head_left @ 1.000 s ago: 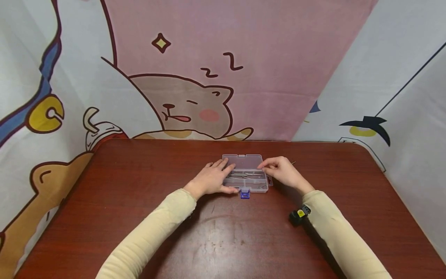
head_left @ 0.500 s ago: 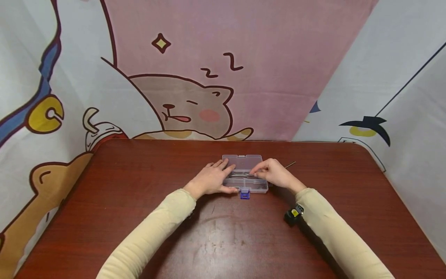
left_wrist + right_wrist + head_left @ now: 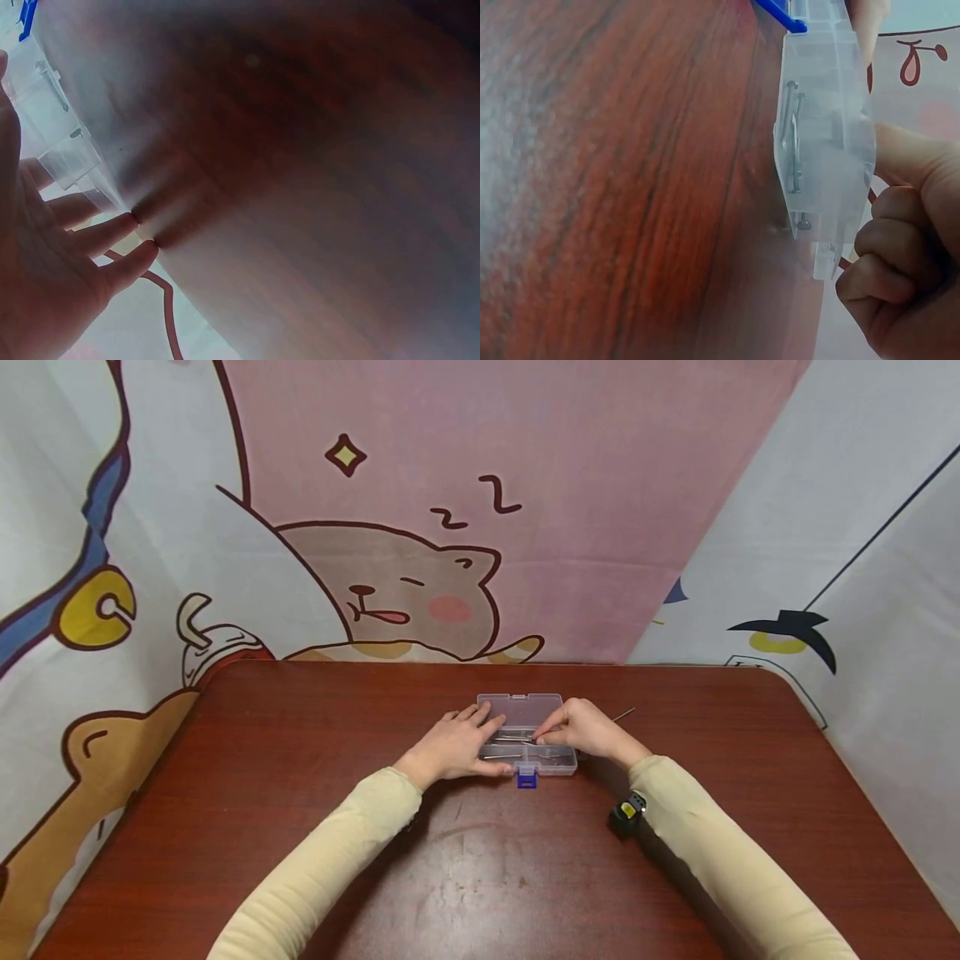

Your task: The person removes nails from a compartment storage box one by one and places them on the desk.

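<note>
A clear plastic compartment box (image 3: 521,710) lies with its lid raised at the back, a blue latch (image 3: 527,779) at its front. Several metal nails (image 3: 513,738) lie inside; in the right wrist view, nails (image 3: 795,142) show through the box wall. My left hand (image 3: 450,745) spreads its straight fingers over the box's left side, thumb along the front edge. My right hand (image 3: 592,728) reaches in from the right, thumb and index finger pinching at the end of a nail in the back compartment. Its other fingers (image 3: 889,247) are curled. The fingertips are partly hidden.
One long nail (image 3: 624,714) lies on the brown table (image 3: 480,877) behind the right hand. A black device (image 3: 627,814) sits at the right wrist. Behind the table's far edge hangs a printed cloth (image 3: 585,510).
My right hand has moved left and down from the box's right edge into the back compartment, uncovering more of the nail on the table. The left hand has stayed in place.
</note>
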Available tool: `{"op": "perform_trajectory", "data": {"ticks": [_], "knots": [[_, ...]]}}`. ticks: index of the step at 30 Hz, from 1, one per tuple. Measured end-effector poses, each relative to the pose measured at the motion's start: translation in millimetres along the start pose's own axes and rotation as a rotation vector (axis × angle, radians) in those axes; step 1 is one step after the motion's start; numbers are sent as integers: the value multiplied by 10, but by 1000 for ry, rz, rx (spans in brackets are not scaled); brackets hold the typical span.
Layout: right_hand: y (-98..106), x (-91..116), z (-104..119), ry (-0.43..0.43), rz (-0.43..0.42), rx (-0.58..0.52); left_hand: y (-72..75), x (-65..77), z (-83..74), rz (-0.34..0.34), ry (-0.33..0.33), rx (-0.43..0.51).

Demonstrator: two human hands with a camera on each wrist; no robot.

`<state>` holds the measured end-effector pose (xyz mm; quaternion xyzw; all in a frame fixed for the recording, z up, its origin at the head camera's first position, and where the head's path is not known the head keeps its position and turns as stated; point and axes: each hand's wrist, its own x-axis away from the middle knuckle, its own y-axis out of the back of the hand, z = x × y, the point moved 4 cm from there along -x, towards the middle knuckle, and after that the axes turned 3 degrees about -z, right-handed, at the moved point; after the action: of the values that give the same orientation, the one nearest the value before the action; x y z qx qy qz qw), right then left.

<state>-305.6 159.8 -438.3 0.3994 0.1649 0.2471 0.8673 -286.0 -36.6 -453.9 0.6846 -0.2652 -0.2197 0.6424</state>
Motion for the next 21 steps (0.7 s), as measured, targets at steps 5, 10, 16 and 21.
{"op": "perform_trajectory", "data": {"ticks": [5, 10, 16, 21], "knots": [[-12, -18, 32, -11, 5, 81, -3, 0, 1, -19, -9, 10], [-37, -27, 69, -25, 24, 176, -3, -4, 7, -36, -14, 5], [-43, -21, 78, -27, 21, 208, -8, -12, 14, -31, -6, 11], [-56, -37, 59, -17, 32, 234, -1, -14, 17, -35, -7, 25]]}}
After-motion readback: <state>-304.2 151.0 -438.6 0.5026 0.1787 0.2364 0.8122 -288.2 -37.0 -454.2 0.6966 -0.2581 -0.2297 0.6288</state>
